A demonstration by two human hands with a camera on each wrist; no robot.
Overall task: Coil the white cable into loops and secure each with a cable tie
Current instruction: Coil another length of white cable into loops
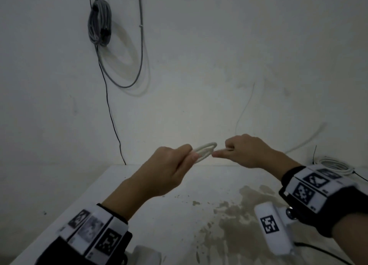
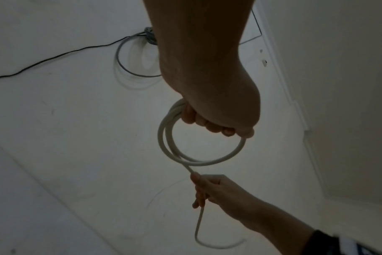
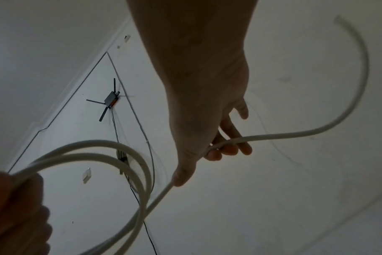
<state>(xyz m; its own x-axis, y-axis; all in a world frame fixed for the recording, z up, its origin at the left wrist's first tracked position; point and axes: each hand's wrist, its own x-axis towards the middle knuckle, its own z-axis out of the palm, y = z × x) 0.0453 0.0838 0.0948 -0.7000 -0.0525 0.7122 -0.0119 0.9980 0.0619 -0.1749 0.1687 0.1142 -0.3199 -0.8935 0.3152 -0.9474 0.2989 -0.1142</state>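
A white cable (image 1: 205, 151) forms a small coil of two or three loops held in the air above the table. My left hand (image 1: 175, 165) grips the coil (image 2: 170, 148) at one side, fingers curled round the strands. My right hand (image 1: 245, 151) holds the free run of the cable (image 3: 240, 139) just right of the coil, thumb and fingers closed round it. The loose tail (image 3: 358, 72) curves away past the right hand and ends free. No cable tie shows in any view.
A white table (image 1: 139, 195) with brown stains (image 1: 235, 215) lies below the hands. Another white cable bundle (image 1: 334, 165) rests at its far right edge. A grey cable coil (image 1: 99, 21) and thin black wire (image 1: 111, 113) hang on the wall behind.
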